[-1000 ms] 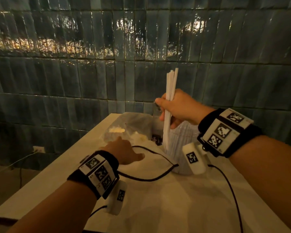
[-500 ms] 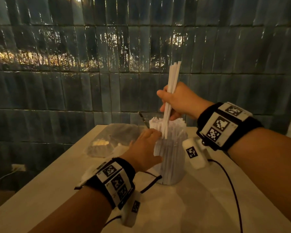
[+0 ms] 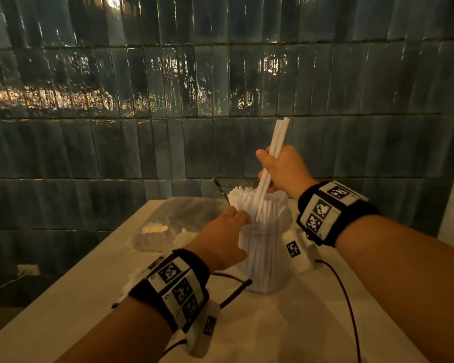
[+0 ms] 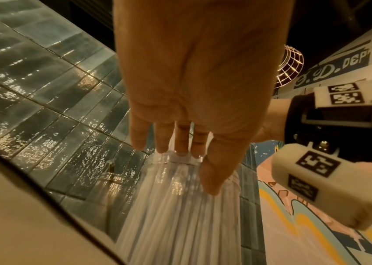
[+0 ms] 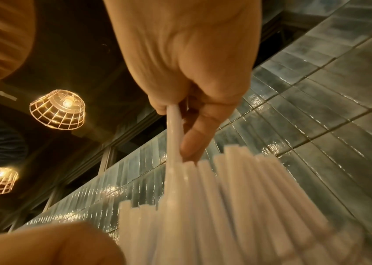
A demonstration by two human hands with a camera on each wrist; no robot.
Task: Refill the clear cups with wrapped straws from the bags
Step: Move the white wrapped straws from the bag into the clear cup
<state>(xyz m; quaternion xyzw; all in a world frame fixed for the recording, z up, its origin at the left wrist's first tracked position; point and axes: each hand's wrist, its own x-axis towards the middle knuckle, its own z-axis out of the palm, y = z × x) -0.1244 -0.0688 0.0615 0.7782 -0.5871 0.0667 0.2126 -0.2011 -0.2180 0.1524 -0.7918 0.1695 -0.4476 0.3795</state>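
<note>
A small bunch of straws [image 3: 271,163] is gripped in the right hand [image 3: 283,170], fingers [image 5: 194,136] curled round it, lower ends poked into the packed cup [image 3: 266,258] on the bench [image 3: 63,305]. The cup's rim is touched by the left hand [image 3: 220,239], fingers [image 4: 180,141] pretty straight. A bag [image 3: 173,221] is lying behind, near the wall.

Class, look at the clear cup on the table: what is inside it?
The clear cup is packed with upright white wrapped straws, tops above the rim. The left hand hides its left wall; the bottom is unclear.
</note>
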